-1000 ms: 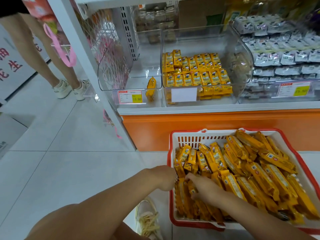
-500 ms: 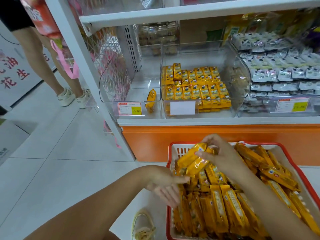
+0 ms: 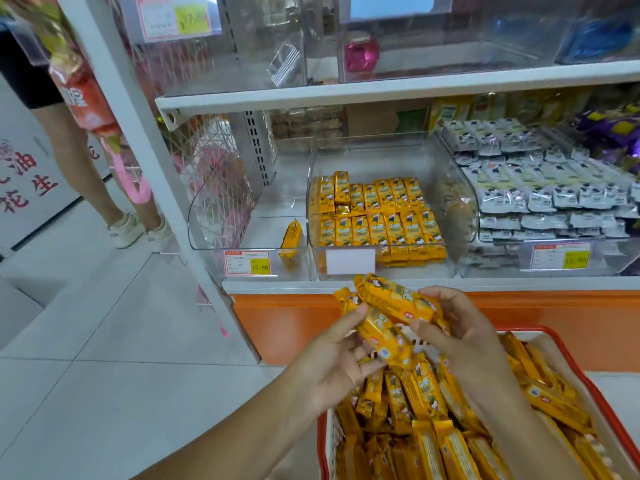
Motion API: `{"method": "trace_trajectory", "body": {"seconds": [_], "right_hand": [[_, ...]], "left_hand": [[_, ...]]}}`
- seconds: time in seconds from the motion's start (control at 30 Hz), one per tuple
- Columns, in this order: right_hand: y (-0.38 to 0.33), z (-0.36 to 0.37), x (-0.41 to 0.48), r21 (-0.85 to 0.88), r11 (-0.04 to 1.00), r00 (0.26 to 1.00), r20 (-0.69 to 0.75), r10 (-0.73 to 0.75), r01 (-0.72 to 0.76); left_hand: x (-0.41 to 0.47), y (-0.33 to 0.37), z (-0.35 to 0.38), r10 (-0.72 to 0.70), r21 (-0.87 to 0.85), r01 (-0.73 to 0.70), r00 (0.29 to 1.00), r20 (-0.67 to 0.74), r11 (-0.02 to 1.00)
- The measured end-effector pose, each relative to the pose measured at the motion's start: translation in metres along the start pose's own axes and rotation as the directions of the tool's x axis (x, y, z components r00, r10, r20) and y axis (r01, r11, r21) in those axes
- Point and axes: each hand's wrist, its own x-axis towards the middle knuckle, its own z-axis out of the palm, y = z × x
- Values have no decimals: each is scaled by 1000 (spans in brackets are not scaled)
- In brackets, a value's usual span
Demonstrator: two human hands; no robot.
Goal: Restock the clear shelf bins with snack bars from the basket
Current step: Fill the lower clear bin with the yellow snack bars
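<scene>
Yellow snack bars point(image 3: 388, 313) are held just above the basket's point(image 3: 322, 445) far end. Your left hand point(image 3: 341, 362) cups the lower bar, thumb on top; your right hand point(image 3: 460, 334) pinches the upper. Align both label-up before lifting to the part-filled bin point(image 3: 464, 209) beyond the basket.

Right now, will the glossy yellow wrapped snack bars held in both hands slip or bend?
Probably slippery: the yellow snack bars have shiny wrappers. Likely fairly stiff: they lie straight, ends unsupported, between the left hand and right hand.
</scene>
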Motion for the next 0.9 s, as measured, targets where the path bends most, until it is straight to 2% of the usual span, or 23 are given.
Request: {"method": "trace_trajectory", "body": {"seconds": [0.13, 0.27, 0.43, 0.5, 0.6, 0.73, 0.77, 0.83, 0.9], "right_hand": [[-11, -10, 6, 60, 996, 994, -82, -67, 72], [-6, -2, 2, -61, 987, 979, -130, -157, 150], [-9, 4, -8, -152, 967, 978, -20, -210, 205], [-13, 0, -9, -254, 945, 977, 1, -211, 204], [-24, -12, -3, -378, 881, 954, 13, -300, 282], [-46, -36, 20, -471, 791, 920, 239, -312, 391], [-53, -39, 27, -522, 742, 905, 296, -304, 420], [-66, -44, 39, -635, 579, 858, 418, -299, 511], [-77, -47, 51, -651, 483, 807, 526, -270, 586]], "left_hand": [[1, 14, 5, 31, 8, -32, 995, 95, 999], [4, 16, 14, 43, -45, -36, 983, 176, 998], [9, 20, 27, 95, 9, -99, 975, 200, 995], [10, 23, 34, 119, 56, -134, 968, 223, 989], [14, 31, 43, 85, 112, -116, 965, 248, 987], [17, 45, 50, -35, 254, -35, 963, 267, 967], [17, 48, 52, -62, 291, -17, 964, 258, 956], [18, 52, 56, -95, 364, 9, 971, 220, 931], [22, 53, 57, -113, 401, 37, 979, 168, 915]]}}
